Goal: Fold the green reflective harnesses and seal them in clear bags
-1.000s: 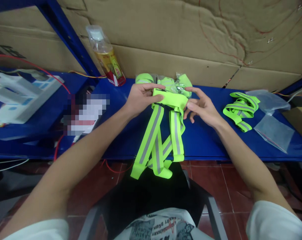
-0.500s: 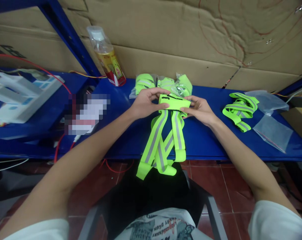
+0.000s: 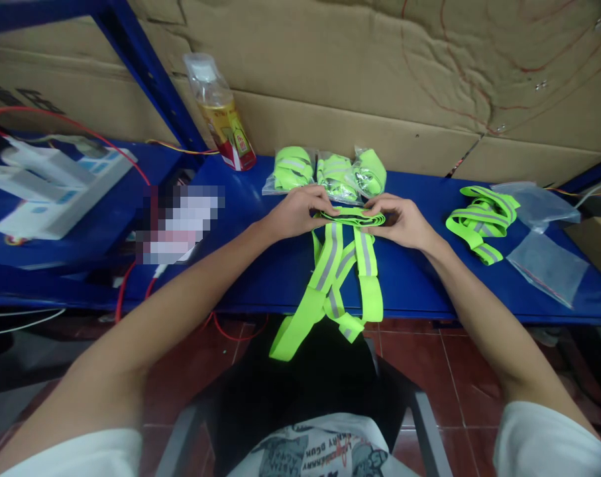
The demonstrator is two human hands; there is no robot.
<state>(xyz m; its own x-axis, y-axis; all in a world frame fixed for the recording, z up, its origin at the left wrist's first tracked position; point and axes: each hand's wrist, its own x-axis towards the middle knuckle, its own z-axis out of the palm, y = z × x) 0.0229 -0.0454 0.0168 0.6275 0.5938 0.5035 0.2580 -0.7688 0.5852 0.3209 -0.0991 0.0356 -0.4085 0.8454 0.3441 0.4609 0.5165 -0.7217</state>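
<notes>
From where I stand, the reflective strap harness (image 3: 327,262) is located at the middle of the blue counter (image 3: 260,278), its folded upper band held between the two hands and its gray-striped straps trailing over the front edge toward the lap. The left hand (image 3: 300,211) is nearly closed, thumb and fingers pinching the band's left end. The right hand (image 3: 402,222) is similarly curled, gripping the right end; finger placement beneath the band is hidden. Three bagged bundles (image 3: 336,175) sit just behind; a loose strap bundle (image 3: 484,218) lies well to the right, beside clear plastic bags (image 3: 548,268). Handling note: the webbing appears light, soft and probably elastic, with little risk of breakage. The stacked layers may spring apart or slide if released. Take hold at both ends of the folded band, thumbs pressing the layers flat; the hanging straps offer poor control.
</notes>
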